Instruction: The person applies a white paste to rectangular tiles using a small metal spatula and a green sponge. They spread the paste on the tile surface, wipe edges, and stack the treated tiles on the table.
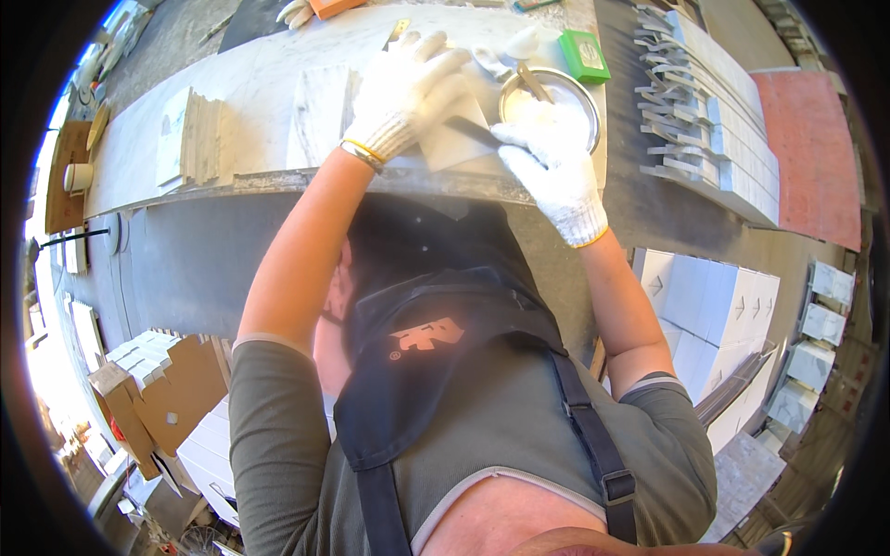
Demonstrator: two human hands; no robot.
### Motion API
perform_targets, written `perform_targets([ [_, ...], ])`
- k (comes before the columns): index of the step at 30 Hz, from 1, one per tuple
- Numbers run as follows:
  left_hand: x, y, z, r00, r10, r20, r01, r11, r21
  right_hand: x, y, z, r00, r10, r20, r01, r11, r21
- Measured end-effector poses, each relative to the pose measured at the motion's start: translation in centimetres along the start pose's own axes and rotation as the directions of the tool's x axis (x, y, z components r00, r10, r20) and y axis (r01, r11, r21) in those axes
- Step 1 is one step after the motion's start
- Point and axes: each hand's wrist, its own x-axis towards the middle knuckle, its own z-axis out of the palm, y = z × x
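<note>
My left hand (408,93), in a white knitted glove, lies over the bench with its fingers stretched out, above a pale marble tile piece (450,139). My right hand (561,176), gloved the same way, has its fingers closed around a putty knife (473,131). The dark flat blade points left over that tile piece; its handle is hidden in the glove. Just beyond the right hand stands a round metal tin (596,125) with white paste inside. A brown-handled spatula (533,82) rests in the tin.
On the stone-topped bench (260,93) are a marble tile (318,116), stacked tile pieces (190,139) and a green box (583,56). Marble slabs with strips between them (732,111) stand at right, beside a reddish board (807,157). White cartons (714,315) stand below right.
</note>
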Motion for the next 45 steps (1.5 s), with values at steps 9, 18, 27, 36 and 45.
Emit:
perform_targets([
  [9,-0.2,0.0,0.1,1.0,-0.024,-0.01,0.024,1.0,-0.018,0.4,-1.0,0.3,0.999,-0.018,0.031,0.015,0.997,0.082],
  [18,0.1,0.1,-0.2,1.0,-0.021,-0.004,0.021,1.0,0.0,-4.2,-2.0,-0.1,0.714,0.475,0.514,-0.696,0.409,0.59],
  [27,1.8,-0.4,-1.9,0.991,0.096,0.095,-0.095,0.995,-0.008,-2.9,-3.9,4.0,0.715,0.497,0.491,-0.567,0.002,0.824],
  [36,6.4,-1.4,-7.7,0.82,0.322,0.473,-0.363,0.932,-0.003,-0.5,-3.7,2.1,0.88,0.402,0.252,-0.43,0.453,0.781],
  [45,4.3,-1.4,-9.3,0.901,0.163,0.402,-0.048,0.958,-0.283,-0.3,-0.6,2.5,0.85,0.35,0.394,-0.513,0.378,0.771],
])
